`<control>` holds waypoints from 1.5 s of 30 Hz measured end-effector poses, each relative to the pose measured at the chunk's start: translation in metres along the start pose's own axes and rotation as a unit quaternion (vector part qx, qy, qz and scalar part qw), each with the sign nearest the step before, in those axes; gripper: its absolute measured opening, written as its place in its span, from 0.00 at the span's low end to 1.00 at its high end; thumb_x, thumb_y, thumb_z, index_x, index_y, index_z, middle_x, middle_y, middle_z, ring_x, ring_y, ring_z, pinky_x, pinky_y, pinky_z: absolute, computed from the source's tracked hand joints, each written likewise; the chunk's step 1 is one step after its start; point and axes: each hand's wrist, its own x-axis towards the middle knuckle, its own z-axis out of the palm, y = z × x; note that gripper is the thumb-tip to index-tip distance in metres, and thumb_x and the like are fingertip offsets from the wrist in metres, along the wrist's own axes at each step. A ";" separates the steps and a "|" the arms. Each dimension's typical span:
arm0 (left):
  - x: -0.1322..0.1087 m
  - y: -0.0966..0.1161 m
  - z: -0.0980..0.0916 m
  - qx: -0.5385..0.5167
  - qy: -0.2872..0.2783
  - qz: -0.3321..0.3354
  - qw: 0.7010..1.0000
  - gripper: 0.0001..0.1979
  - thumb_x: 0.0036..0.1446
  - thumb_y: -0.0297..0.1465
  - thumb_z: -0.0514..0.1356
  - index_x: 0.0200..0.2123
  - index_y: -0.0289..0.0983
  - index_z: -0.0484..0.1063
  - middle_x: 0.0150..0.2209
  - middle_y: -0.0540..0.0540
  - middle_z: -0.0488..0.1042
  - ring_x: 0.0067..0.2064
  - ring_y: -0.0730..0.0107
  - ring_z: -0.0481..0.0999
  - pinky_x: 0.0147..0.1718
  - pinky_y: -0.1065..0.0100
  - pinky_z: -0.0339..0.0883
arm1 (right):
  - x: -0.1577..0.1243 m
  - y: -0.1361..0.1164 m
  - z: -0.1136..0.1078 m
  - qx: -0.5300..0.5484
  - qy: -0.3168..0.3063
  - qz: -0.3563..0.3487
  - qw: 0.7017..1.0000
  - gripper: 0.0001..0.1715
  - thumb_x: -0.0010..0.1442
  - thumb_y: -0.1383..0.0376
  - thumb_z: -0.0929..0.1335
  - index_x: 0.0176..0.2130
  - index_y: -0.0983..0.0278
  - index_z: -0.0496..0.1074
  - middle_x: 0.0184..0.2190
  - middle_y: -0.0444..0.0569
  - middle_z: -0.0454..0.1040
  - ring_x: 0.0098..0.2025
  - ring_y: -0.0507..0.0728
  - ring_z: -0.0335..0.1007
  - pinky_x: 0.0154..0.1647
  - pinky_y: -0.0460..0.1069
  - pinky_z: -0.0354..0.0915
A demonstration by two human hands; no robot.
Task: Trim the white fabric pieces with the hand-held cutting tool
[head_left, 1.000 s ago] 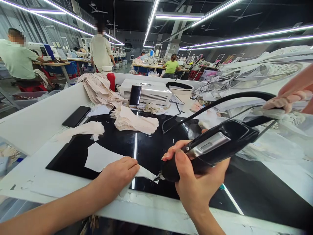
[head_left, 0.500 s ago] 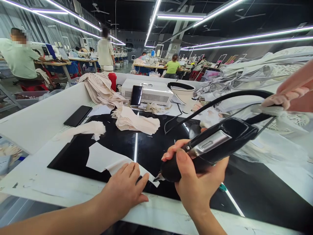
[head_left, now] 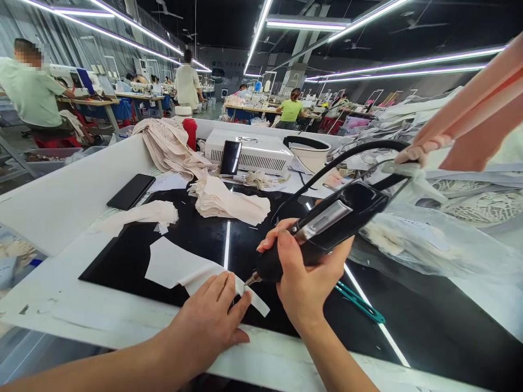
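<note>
A curved white fabric piece (head_left: 174,264) lies on the black sheet (head_left: 137,261). My left hand (head_left: 218,307) rests on its lower edge, fingers spread a little, pressing it flat. Wrapped around a black handheld tool (head_left: 322,228) is my right hand (head_left: 306,272); the tool's metal tip meets the fabric just right of my left fingertips. A cable and a pink cloth strip (head_left: 482,103) run from the tool's rear end. To the right of my right hand lies a green tool (head_left: 359,302).
Behind lie stacked cream pieces (head_left: 229,201), two phones (head_left: 131,191) and a vented white box (head_left: 249,149). Plastic bags (head_left: 441,239) and piled fabric (head_left: 482,201) fill the right side. Several people sit or stand at sewing tables beyond.
My right hand and the black tool have moved left along the fabric, closer to my left fingers. More of the green tool now shows. My left hand has barely moved.
</note>
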 end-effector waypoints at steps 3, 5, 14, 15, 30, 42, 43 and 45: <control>-0.001 0.000 0.000 -0.006 -0.005 0.001 1.000 0.38 0.52 0.54 0.73 0.56 0.35 0.72 0.53 0.32 0.80 0.54 0.49 0.82 0.50 0.59 0.77 | 0.002 0.002 0.000 -0.002 -0.003 -0.004 1.000 0.21 0.58 0.69 0.74 0.43 0.55 0.62 0.30 0.33 0.77 0.21 0.49 0.73 0.22 0.47 0.75; -0.001 0.000 0.000 -0.011 -0.003 0.002 1.000 0.37 0.52 0.54 0.73 0.56 0.35 0.73 0.53 0.32 0.80 0.54 0.48 0.82 0.50 0.59 0.77 | 0.003 0.003 0.001 0.008 -0.006 -0.008 1.000 0.21 0.58 0.69 0.74 0.43 0.54 0.62 0.30 0.33 0.77 0.21 0.49 0.73 0.22 0.47 0.75; -0.001 -0.006 -0.001 -0.044 0.013 0.009 0.999 0.35 0.53 0.52 0.73 0.55 0.35 0.72 0.53 0.33 0.79 0.54 0.48 0.81 0.51 0.57 0.77 | 0.003 0.008 0.008 0.009 -0.021 0.007 1.000 0.20 0.59 0.68 0.74 0.43 0.54 0.62 0.30 0.34 0.75 0.21 0.49 0.72 0.23 0.47 0.75; -0.001 -0.007 -0.003 -0.051 0.013 0.013 0.999 0.34 0.55 0.51 0.72 0.55 0.36 0.72 0.53 0.34 0.79 0.54 0.48 0.81 0.51 0.56 0.77 | 0.002 0.007 0.008 0.005 -0.017 0.007 1.000 0.20 0.59 0.68 0.74 0.43 0.54 0.62 0.30 0.34 0.76 0.22 0.49 0.72 0.23 0.47 0.75; -0.007 -0.017 -0.023 -0.113 -0.034 -0.011 0.993 0.29 0.57 0.43 0.74 0.55 0.36 0.72 0.54 0.35 0.76 0.54 0.48 0.79 0.54 0.51 0.77 | -0.009 -0.003 0.005 0.010 -0.017 0.002 1.000 0.22 0.59 0.66 0.77 0.44 0.55 0.63 0.30 0.34 0.77 0.22 0.49 0.74 0.24 0.47 0.76; -0.007 -0.016 -0.022 -0.136 -0.027 -0.036 0.990 0.29 0.55 0.43 0.75 0.54 0.38 0.73 0.55 0.36 0.76 0.55 0.51 0.79 0.55 0.54 0.77 | -0.005 0.005 0.018 0.012 -0.020 0.012 1.000 0.20 0.60 0.65 0.75 0.43 0.55 0.62 0.30 0.34 0.76 0.22 0.50 0.72 0.24 0.49 0.73; -0.007 -0.016 -0.022 -0.136 -0.026 -0.039 0.990 0.29 0.54 0.43 0.75 0.54 0.38 0.73 0.55 0.36 0.76 0.54 0.51 0.79 0.55 0.54 0.77 | -0.004 0.005 0.018 0.009 -0.019 0.010 1.000 0.19 0.60 0.66 0.75 0.42 0.55 0.62 0.30 0.34 0.76 0.22 0.50 0.72 0.25 0.49 0.73; -0.007 -0.016 -0.021 -0.134 -0.026 -0.042 0.990 0.30 0.53 0.44 0.76 0.54 0.38 0.73 0.54 0.36 0.76 0.54 0.51 0.79 0.55 0.54 0.77 | -0.004 0.005 0.018 0.011 -0.017 0.012 1.000 0.19 0.60 0.66 0.75 0.43 0.55 0.62 0.29 0.34 0.76 0.22 0.50 0.72 0.25 0.49 0.74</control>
